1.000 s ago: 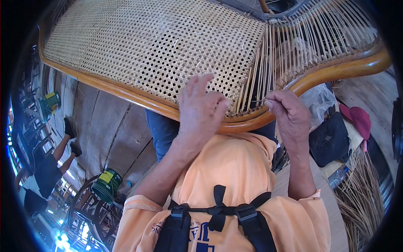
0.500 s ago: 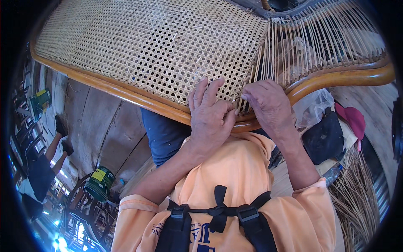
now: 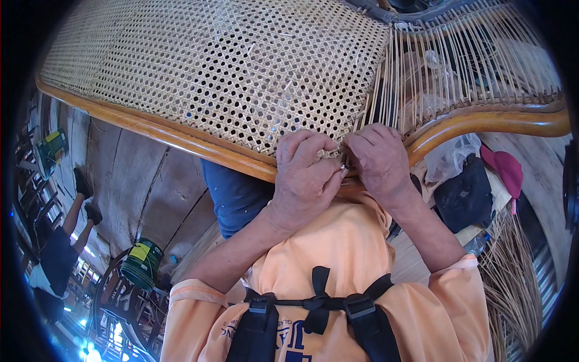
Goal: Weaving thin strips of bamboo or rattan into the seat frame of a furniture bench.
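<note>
A pale woven cane panel (image 3: 253,84), with many small round holes, lies in a glossy brown wooden frame (image 3: 157,135). On its right, loose cane strands (image 3: 449,60) run across an unwoven stretch to the curved frame edge. My left hand (image 3: 306,172) rests at the panel's near right corner, fingers curled and thumb pressed towards the index finger. Right beside it, my right hand (image 3: 379,158) is closed over the border between weave and loose strands. The fingertips of both hands almost meet just above the frame; what they pinch is too small and covered to make out.
To the right lie a dark cloth-like bag (image 3: 463,196), a red cap (image 3: 505,172), a clear plastic bag (image 3: 453,155) and a bundle of long cane strands (image 3: 512,283). Green buckets (image 3: 143,264) stand on the plank floor (image 3: 126,175) at left. Another person's legs (image 3: 77,224) show at far left.
My left hand's raised fingers have curled down. My right hand has moved slightly left and lower, bringing the fingertips closer together. The panel has shifted a little in view.
</note>
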Available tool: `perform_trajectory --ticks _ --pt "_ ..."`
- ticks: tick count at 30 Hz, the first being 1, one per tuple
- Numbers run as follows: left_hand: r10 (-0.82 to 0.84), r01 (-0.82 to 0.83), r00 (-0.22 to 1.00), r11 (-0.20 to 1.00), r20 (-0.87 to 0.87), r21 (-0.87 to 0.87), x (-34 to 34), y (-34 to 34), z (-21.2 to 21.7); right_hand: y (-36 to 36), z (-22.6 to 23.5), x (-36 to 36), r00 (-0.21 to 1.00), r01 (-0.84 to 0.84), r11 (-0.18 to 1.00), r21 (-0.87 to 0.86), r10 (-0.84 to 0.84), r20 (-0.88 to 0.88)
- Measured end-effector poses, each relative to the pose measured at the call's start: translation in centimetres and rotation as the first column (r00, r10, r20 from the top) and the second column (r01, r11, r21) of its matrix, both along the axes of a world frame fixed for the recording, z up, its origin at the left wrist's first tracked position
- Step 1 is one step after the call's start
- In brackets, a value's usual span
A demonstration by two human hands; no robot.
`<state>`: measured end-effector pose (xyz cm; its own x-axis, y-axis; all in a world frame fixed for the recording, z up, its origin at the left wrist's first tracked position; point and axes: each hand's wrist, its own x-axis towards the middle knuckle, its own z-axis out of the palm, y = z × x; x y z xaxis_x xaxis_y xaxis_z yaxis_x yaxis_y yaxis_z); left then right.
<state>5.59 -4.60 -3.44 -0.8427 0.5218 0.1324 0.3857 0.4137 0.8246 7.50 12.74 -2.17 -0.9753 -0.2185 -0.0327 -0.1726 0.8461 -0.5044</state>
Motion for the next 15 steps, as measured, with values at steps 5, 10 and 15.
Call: perform_trajectory --ticks 5,10,15 --pt "0.011 -0.011 1.000 1.000 0.015 -0.005 0.1 -0.2 0.3 -0.3 0.4 -1.2 0.999 -0.037 0.998 0.050 0.036 0.024" --pt "0.017 -0.017 0.999 1.000 0.028 0.007 0.2 -0.1 0.0 -0.3 0.4 -0.2 1.000 -0.019 0.998 0.061 0.019 0.013" --pt "-0.016 0.016 1.000 1.000 0.018 0.001 -0.1 -0.1 -0.1 -0.8 0.2 -1.3 0.999 -0.035 0.994 0.100 0.031 0.041"
